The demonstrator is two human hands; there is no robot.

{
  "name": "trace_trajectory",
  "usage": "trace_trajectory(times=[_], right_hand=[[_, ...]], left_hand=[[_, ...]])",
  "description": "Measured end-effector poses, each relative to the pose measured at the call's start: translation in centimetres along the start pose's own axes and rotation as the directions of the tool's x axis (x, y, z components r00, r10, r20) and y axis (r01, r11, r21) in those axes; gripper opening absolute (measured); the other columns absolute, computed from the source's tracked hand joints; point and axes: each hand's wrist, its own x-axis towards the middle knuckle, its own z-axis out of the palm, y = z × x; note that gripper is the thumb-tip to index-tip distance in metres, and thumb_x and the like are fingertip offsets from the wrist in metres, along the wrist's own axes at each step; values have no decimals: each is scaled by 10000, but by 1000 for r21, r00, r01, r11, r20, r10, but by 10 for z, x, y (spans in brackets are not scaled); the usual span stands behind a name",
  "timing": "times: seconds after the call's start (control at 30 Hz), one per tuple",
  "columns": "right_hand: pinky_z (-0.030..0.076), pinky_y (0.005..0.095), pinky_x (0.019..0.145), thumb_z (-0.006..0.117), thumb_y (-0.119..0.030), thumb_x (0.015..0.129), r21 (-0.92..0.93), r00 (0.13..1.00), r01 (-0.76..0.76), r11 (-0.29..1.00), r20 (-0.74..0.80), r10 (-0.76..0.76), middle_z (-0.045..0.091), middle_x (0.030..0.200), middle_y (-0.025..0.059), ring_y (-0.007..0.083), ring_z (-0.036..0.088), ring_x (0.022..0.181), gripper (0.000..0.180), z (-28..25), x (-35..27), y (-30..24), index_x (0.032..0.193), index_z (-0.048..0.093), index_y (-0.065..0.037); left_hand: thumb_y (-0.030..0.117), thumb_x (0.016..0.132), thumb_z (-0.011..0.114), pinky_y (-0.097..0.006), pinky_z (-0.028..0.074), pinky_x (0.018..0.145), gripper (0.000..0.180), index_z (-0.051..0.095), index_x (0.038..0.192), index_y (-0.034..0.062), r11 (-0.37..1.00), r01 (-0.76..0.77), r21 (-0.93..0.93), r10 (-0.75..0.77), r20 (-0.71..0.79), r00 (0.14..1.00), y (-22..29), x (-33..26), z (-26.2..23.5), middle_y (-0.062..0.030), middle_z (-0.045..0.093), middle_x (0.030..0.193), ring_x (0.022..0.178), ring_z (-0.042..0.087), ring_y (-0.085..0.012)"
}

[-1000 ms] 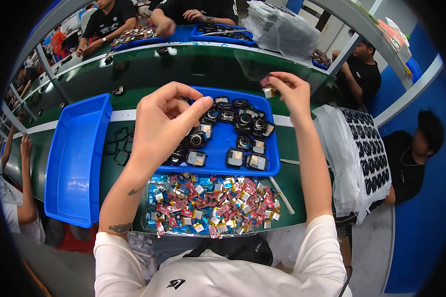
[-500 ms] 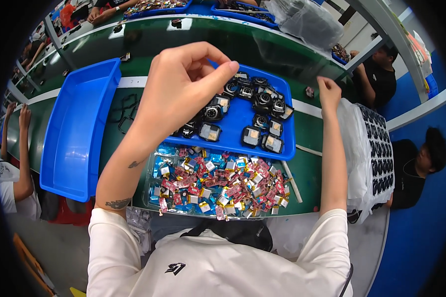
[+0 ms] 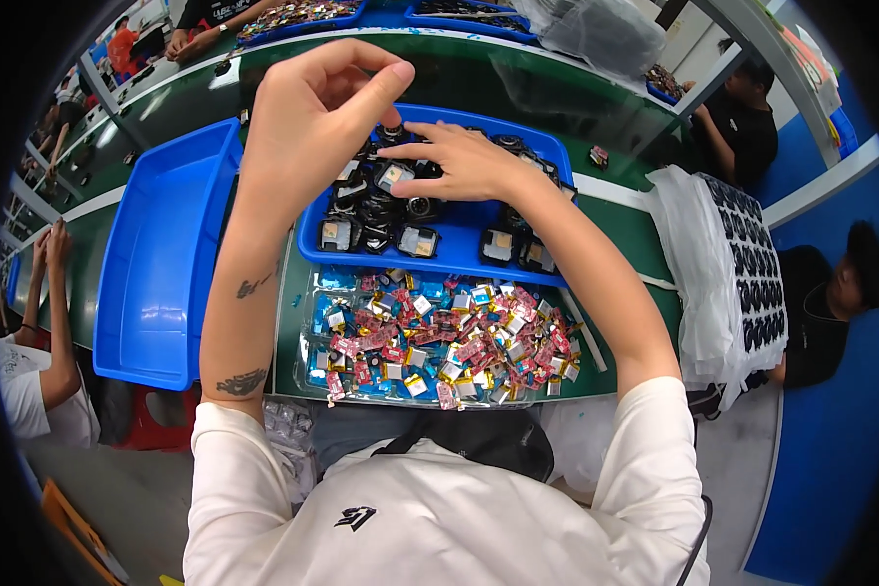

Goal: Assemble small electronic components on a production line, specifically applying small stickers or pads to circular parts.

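Raised at the left, my left hand (image 3: pixel 313 112) has its fingers curled toward the thumb; whatever it may hold is hidden. My right hand (image 3: pixel 464 164) reaches in from the right with fingers spread, over a blue tray (image 3: pixel 459 262). In that tray lie many black watch-like casings, some with round faces and some with pale square backs, such as this casing (image 3: pixel 418 241). The right fingertips are close to the casings; whether they touch any cannot be told. In front of the tray, a clear shallow tray (image 3: pixel 313 376) holds a heap of small pink circuit boards with silver battery cells.
An emptied-looking blue bin (image 3: pixel 146 317) stands tilted at the left. Behind runs a green belt (image 3: pixel 518 93) carrying a small pinkish part (image 3: pixel 599 156). At the right are stacked trays of black parts (image 3: pixel 752 264) with white wrapping. Co-workers sit on both sides and across the belt.
My right hand has swung left from beside the belt to over the casings, its fingers now spread. My left hand has shifted a little up and left, still curled. The view has shifted slightly.
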Motion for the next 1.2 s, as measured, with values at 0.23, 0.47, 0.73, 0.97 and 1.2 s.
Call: trace_trajectory(times=[0.23,0.47,0.73,0.97,1.2], right_hand=[[386,416,936,624,-462,782,-44,996,91,995,4,-91,553,1178,117,305,503,1108,524,-11,-32,1,1223,553,-188],[397,406,883,704,-250,744,-44,946,239,970,-213,-243,562,1143,83,275,511,1055,308,-24,-81,-48,1014,655,-111],[394,327,706,731,-156,693,84,911,406,910,-119,-395,571,906,13,206,518,875,147,1,-87,-83,791,653,-79],[436,303,729,678,-41,739,550,919,378,744,-319,-231,644,836,56,192,572,809,57,-48,-88,-54,788,649,-38],[387,212,580,664,-106,817,717,899,280,638,-430,88,623,824,16,82,517,681,76,-63,-88,-39,841,640,-37]], left_hand=[[180,836,645,-205,476,546,184,668,855,-1,991,-126,39,126,4,992,2,1,-1,-45,648,653,619,641,-92],[196,865,640,-176,445,581,191,655,892,8,991,-104,88,100,49,994,2,-3,-1,-6,633,692,649,611,-64],[153,837,658,-186,445,579,159,651,857,-5,992,-57,115,39,153,987,11,-12,5,-17,631,699,650,605,-59],[162,727,751,-222,455,652,237,659,894,22,997,-35,-62,61,491,869,19,-12,-5,-20,649,774,731,607,-82],[78,664,780,-244,470,652,232,661,843,-9,998,-56,3,50,411,910,22,-15,10,-56,653,763,691,594,-120]])
